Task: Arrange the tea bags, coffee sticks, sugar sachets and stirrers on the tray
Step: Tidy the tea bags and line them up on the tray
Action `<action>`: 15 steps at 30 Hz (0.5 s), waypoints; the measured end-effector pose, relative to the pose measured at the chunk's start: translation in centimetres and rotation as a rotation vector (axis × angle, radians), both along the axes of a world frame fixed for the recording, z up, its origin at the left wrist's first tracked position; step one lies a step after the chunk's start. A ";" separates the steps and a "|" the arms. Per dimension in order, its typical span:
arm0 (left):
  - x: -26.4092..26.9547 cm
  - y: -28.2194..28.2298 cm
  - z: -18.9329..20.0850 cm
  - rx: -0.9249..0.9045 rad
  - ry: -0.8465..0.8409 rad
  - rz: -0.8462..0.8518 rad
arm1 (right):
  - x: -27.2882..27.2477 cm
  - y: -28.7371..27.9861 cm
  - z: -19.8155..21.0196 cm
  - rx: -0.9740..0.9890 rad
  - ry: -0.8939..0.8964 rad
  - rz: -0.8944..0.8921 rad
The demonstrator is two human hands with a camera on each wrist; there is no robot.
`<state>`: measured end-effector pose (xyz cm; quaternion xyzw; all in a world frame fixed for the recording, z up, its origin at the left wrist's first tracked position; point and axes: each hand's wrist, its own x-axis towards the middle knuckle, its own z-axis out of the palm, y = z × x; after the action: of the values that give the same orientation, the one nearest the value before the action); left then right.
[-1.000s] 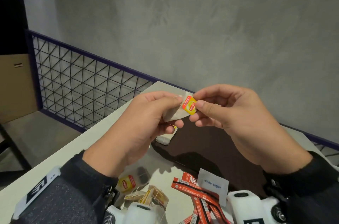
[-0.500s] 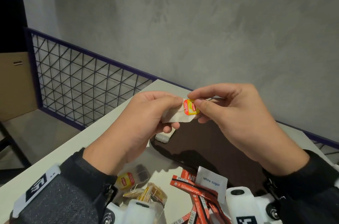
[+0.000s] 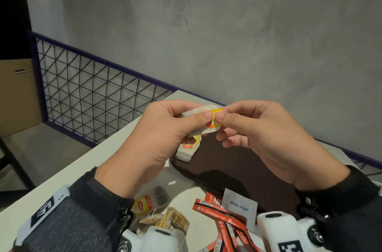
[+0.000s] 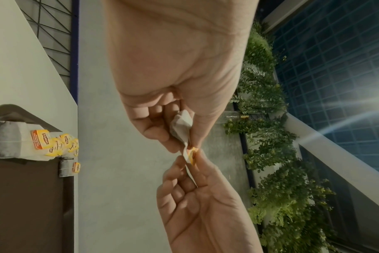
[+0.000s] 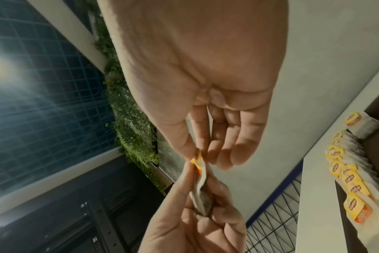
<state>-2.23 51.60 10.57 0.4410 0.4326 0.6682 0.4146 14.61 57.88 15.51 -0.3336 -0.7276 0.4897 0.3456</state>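
Observation:
Both hands are raised above the dark brown tray [image 3: 233,161]. My left hand [image 3: 165,134] grips a white tea bag [image 3: 196,111] between thumb and fingers. My right hand [image 3: 262,132] pinches its yellow and red tag [image 3: 217,116] with thumb and forefinger; the other fingers hang loosely. In the left wrist view the tea bag [image 4: 181,126] and its tag [image 4: 193,154] sit between both thumbs. A tea bag [image 3: 187,149] lies at the tray's left end. A row of tea bags [image 5: 348,178] lines the tray edge in the right wrist view.
Near me on the white table [image 3: 68,171] lie loose tea bags [image 3: 153,203], red coffee sticks [image 3: 225,220] and a white sugar sachet [image 3: 239,207]. A wire mesh railing [image 3: 93,94] runs behind the table's left edge. A grey wall stands beyond.
Both hands have lifted slightly with the tea bag. The left thumb has slid onto the tag, which is now partly covered between both thumbs.

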 end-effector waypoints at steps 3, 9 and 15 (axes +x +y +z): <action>0.0 0.0 0.0 0.001 0.002 0.001 | 0.1 0.4 0.1 0.031 -0.041 0.003; -0.2 0.0 0.1 -0.002 -0.018 0.029 | 0.3 1.2 1.1 0.034 -0.111 0.041; -0.3 0.3 0.1 -0.049 0.026 0.087 | -0.2 3.4 2.7 0.058 -0.246 0.072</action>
<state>-2.56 51.86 10.66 0.4202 0.4728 0.6689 0.3905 14.41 61.32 18.19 -0.3547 -0.7898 0.4359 0.2457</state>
